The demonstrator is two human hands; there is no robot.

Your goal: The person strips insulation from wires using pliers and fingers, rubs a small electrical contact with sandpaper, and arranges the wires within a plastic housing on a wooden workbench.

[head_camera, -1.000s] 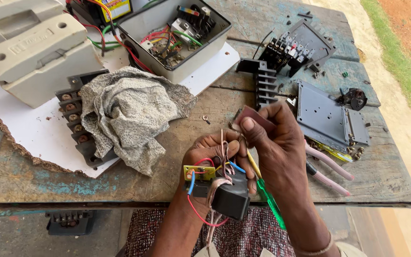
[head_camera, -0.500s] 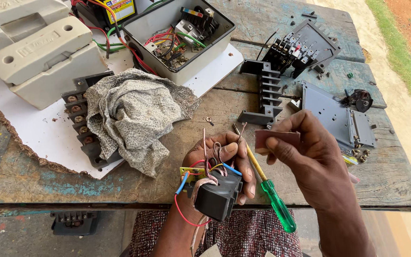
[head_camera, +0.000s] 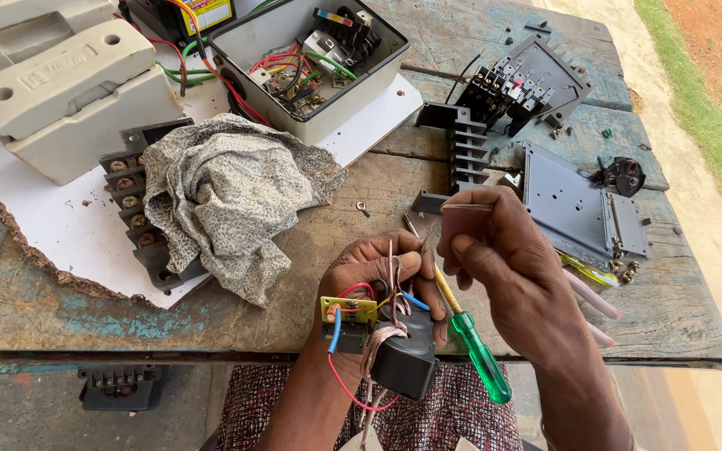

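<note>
Left hand [head_camera: 378, 288] clamps wired black module [head_camera: 399, 355] steady; right hand [head_camera: 503, 267] pinches brown strip [head_camera: 464, 224], green screwdriver [head_camera: 470, 342] tucked under fingers.

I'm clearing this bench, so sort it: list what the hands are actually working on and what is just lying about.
In hand:
- left hand: black wired component with small yellow circuit board
- right hand: small dark red flat piece, green-handled screwdriver

Lying about:
- crumpled cloth
- open grey box of wiring
- white casings
- black terminal block
- grey plate
</note>
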